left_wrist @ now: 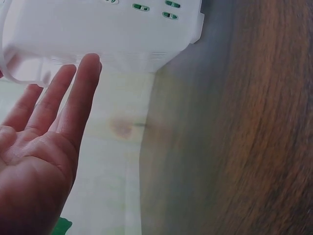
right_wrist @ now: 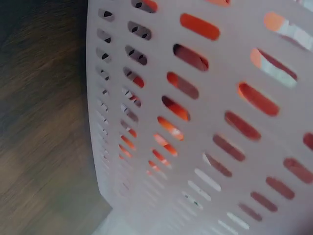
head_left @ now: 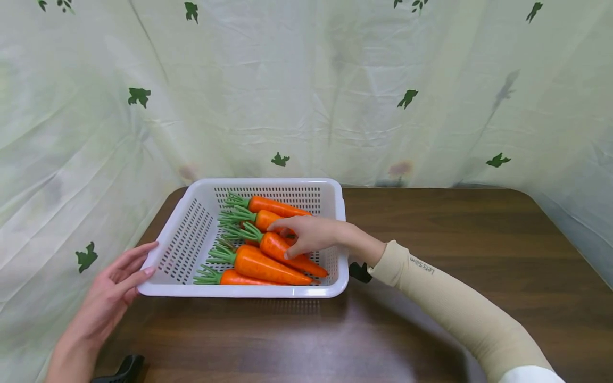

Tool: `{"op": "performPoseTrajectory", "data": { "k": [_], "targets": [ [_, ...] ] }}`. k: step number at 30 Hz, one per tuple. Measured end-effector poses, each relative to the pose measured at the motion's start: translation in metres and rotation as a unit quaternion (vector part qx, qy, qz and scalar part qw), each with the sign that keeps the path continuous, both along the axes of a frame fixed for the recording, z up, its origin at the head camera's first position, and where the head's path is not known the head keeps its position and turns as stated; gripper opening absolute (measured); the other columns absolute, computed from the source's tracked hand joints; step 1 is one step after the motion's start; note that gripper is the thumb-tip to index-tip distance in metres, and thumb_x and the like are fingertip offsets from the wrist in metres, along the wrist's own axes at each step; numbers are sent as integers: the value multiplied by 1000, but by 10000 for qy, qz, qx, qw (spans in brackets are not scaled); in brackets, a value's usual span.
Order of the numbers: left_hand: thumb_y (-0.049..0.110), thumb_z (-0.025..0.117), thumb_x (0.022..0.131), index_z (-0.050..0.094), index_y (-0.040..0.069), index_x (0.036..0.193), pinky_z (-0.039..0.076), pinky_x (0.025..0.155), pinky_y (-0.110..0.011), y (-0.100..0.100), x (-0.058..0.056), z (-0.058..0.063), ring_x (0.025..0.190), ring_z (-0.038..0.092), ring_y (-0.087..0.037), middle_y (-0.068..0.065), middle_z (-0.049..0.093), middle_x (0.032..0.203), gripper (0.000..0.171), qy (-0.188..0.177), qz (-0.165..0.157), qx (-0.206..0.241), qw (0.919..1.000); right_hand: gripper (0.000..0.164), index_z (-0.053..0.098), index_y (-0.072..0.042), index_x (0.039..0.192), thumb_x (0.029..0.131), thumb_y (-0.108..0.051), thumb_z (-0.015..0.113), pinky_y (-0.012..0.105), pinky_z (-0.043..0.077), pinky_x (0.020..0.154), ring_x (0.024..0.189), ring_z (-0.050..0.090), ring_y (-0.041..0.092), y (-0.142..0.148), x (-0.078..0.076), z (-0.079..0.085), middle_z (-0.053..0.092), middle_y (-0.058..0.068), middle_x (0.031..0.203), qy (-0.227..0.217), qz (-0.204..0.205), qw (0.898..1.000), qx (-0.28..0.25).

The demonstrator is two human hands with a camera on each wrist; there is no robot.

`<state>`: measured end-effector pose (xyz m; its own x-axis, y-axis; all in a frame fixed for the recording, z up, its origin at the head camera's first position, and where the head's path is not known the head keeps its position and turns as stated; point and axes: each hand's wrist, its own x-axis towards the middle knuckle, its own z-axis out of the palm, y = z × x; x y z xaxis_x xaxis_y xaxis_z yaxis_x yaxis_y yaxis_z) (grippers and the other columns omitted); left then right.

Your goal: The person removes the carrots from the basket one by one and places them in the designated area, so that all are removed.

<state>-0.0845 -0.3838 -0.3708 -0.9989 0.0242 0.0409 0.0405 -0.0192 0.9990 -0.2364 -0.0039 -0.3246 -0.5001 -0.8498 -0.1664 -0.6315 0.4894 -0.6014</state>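
Note:
A white slotted plastic basket (head_left: 165,290) stands at the back left of the wooden table, with several orange carrots (head_left: 261,266) lying in it, green stem ends to the left. My right hand (head_left: 311,234) reaches over the basket's right side. Its thumb and fingers hold the thick part of a middle carrot (head_left: 273,246). From the right wrist, the basket wall (right_wrist: 205,147) hides the hand, and orange shows through its slots. At the left end, my left hand (head_left: 117,282) touches the basket's rim; its fingers (left_wrist: 80,98) are straight against the outer wall in the left wrist view.
The brown table (head_left: 460,239) stretches to the right and in front of the basket. A pale curtain (head_left: 306,106) with green leaf shapes hangs right behind the table. Black wrist gear (head_left: 360,272) shows beside the right forearm, close to the basket's right end.

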Motion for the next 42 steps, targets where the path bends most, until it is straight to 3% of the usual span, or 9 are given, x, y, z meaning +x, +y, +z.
{"op": "performPoseTrajectory", "data": {
  "k": [9,15,20,31,42],
  "targets": [
    [3,49,102,44,13,148,55,82,-28,-1,0,0,111,59,-8,7,51,138,48,-50,43,69,10000,68,40,-19,149,89,-22,73,27,39,98,114,48,12,-4,1,-2,52,0,130,99,41,9993,362],
    [3,48,102,44,11,148,54,83,-27,1,-2,-1,112,59,-9,6,53,137,46,84,-10,134,9999,68,42,-18,147,86,-16,72,25,42,89,106,49,14,-1,1,-1,53,-2,123,186,31,9998,-63],
    [3,48,102,47,11,145,54,82,-27,4,-2,-1,110,61,-9,5,56,133,44,129,80,265,9995,69,42,-18,147,84,-12,72,27,45,83,103,52,16,1,1,-1,53,0,125,17,-115,9973,-721],
    [2,48,102,46,11,146,55,82,-28,4,0,-2,110,61,-9,5,56,133,45,141,105,272,9995,70,40,-25,146,86,-10,73,29,52,84,104,58,18,3,3,2,54,0,128,-322,-745,9760,-2022],
    [4,53,100,49,14,144,55,81,-28,6,0,-1,107,62,-8,7,55,133,46,51,440,-15,9990,69,40,-26,146,87,-11,73,33,55,80,95,63,19,8,10,12,51,2,130,-571,-924,9533,-2819]
  ]
}}
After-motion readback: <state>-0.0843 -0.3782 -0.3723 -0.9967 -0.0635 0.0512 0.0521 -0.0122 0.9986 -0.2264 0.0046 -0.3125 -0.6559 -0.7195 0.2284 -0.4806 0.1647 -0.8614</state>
